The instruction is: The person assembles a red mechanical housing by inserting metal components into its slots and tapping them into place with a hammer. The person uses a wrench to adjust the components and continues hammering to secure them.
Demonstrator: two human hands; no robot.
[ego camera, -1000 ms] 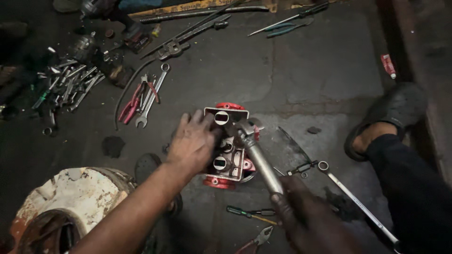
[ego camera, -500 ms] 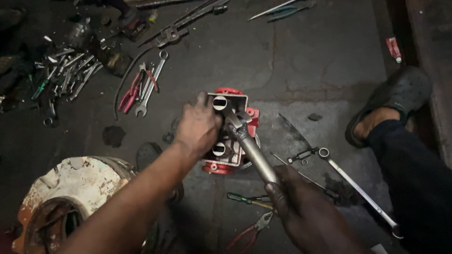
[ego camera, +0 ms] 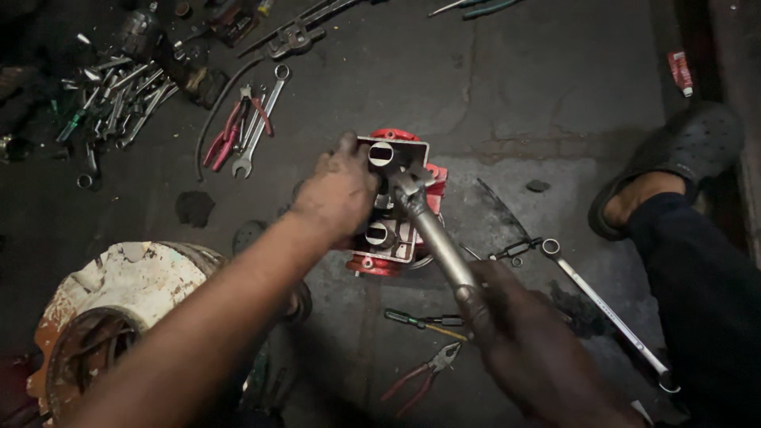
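A red and silver engine part (ego camera: 399, 208) with round bores stands on the dark concrete floor in the middle of the view. My left hand (ego camera: 337, 192) lies over its left side and grips it. My right hand (ego camera: 533, 351) is closed around the handle of a long steel socket wrench (ego camera: 434, 235), whose head rests on the top of the part between the bores. The wrench slants from lower right up to the part.
Red pliers (ego camera: 235, 133) and spanners (ego camera: 259, 120) lie at upper left beside a heap of tools (ego camera: 111, 99). A long ring spanner (ego camera: 604, 311), a screwdriver (ego camera: 420, 321) and red pliers (ego camera: 418, 378) lie near my right hand. A rusty white drum (ego camera: 103, 305) stands lower left; a sandalled foot (ego camera: 662, 176) at right.
The view has shifted slightly, so the part sits a little lower in frame. Both hands keep their hold; the wrench handle has swung slightly.
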